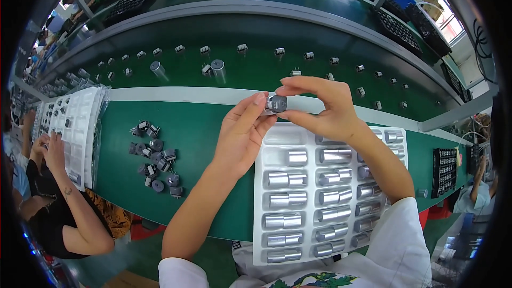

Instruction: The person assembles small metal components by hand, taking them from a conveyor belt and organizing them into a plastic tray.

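A silvery cylinder [276, 104] with a dark grey end is held aloft between left grip [242, 130] and right grip [332, 105].

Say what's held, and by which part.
One cylinder: the left hand pinches its side; the right hand holds the edge of its grey end.

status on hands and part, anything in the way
Left hand and right hand both on small grey-ended cylinder. Grey end toward camera. Nothing seen blocking it; right forearm hides some of white tray.
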Demonstrator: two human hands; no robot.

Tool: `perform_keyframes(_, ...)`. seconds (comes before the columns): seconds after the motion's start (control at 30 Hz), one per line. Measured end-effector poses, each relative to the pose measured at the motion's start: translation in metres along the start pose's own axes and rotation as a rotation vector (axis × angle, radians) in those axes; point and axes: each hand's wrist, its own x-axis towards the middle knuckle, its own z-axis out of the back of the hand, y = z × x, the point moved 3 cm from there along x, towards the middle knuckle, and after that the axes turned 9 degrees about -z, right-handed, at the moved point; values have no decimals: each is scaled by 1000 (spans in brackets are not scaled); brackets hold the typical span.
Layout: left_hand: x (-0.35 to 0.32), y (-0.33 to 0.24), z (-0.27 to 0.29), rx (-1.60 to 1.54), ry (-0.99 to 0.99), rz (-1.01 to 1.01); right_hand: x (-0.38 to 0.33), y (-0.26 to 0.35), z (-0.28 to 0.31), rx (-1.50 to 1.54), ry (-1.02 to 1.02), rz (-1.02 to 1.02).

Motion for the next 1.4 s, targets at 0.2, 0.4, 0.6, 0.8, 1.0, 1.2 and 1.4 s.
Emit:
perform_keyframes(0.2,2,1,4,223,6,-105,1,7,-2,-252,147,76)
perform_keyframes(0.4,2,6,-4,365,6,-140,-6,5,-9,-346,156,75)
perform_keyframes(0.6,-4,7,-10,623,129,-211,-8,10,-17,-294,162,123)
perform_keyframes(0.8,-1,10,-4,617,143,-220,0,14,-28,-414,155,188)
perform_keyframes(1.0,-24,0,-34,1588,483,-813,79,-42,-17,-408,63,-197)
perform_keyframes(1.2,-30,18,-25,1664,898,-435,111,-108,-50,-667,412,-239)
perform_keyframes(1.4,-22,14,-24,1542,886,-452,94,-93,-18,-785,519,-405)
